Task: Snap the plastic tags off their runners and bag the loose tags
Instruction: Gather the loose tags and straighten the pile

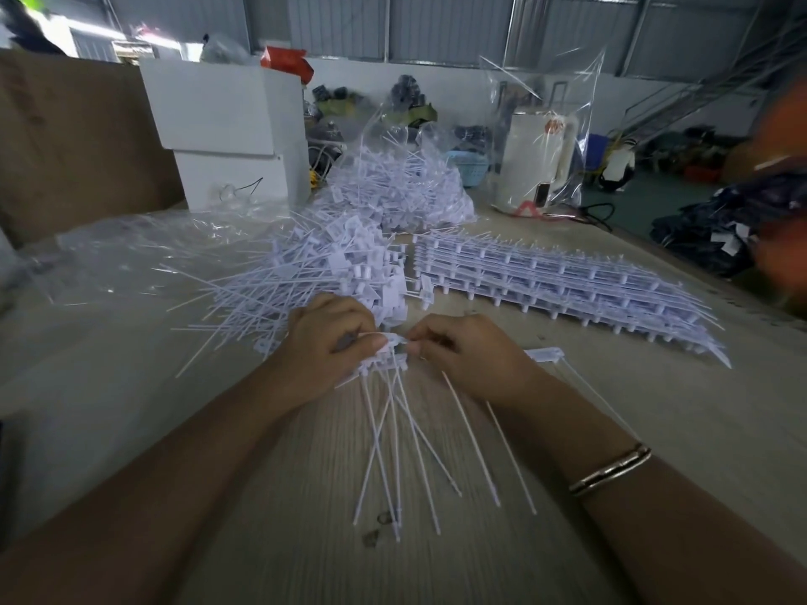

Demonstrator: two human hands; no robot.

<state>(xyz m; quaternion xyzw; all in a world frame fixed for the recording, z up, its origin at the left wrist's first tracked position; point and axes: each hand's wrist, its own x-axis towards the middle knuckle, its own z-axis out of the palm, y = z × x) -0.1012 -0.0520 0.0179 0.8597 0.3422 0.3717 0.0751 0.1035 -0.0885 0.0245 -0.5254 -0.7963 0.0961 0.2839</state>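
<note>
1. Head view is looking down at a pale wood-grain counter [502, 539], where two bare forearms are reaching in from six o'clock.
2. Left hand [325, 347] is curling its fingers and thumb around the heads of a small bunch of white tags [384, 360], whose thin tails are fanning back toward six o'clock.
3. Right hand [469, 349] is meeting it at the middle, fingers curled and pinching the same bunch from the three o'clock side; a metal bangle [611, 471] is sitting on that wrist.
4. Just beyond the hands, at about eleven o'clock, a pile of loose tags [314, 272] is lying heaped on the counter.
5. At about two o'clock, a flat stack of runners [559, 277] with tags still attached is lying beside that pile.
6. Farther off at twelve o'clock, a clear bag of tags [397, 185] is slumping open.
7. Stacked white boxes [227, 128] are standing at about ten o'clock, with crumpled clear plastic sheeting [144, 246] spreading in front of them.
</note>
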